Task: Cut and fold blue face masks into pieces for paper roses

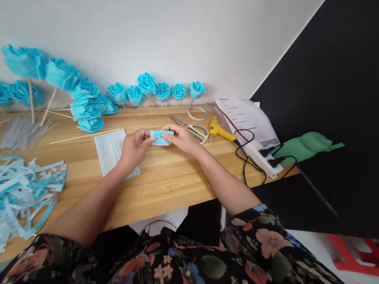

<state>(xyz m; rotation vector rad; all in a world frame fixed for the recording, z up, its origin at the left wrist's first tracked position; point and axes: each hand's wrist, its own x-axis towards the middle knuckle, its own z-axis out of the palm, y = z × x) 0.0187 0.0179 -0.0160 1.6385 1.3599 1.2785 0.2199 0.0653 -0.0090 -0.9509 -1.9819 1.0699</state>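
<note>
A small folded piece of light blue sheet material (pixel 160 138) is held above the table between both hands. My left hand (pixel 135 147) pinches its left end with thumb and fingers. At the other end, my right hand (pixel 180 138) is closed on it, thumb resting on its face. Under my left wrist lies a stack of pale blue rectangular sheets (pixel 107 152), partly covered by the arm. Scissors (pixel 198 131) lie just right of my right hand, beside a yellow glue gun (pixel 221 131). A roll of tape (pixel 198 113) sits behind them.
Blue handmade flowers (pixel 148 84) on sticks line the wall. Cut blue and white strips (pixel 9 196) heap at the left, near grey fibres (pixel 24 132). A thin stick (pixel 76 138) lies behind the sheets. A power strip (pixel 261 156) with black cables and printed papers (pixel 247 120) occupy the right end.
</note>
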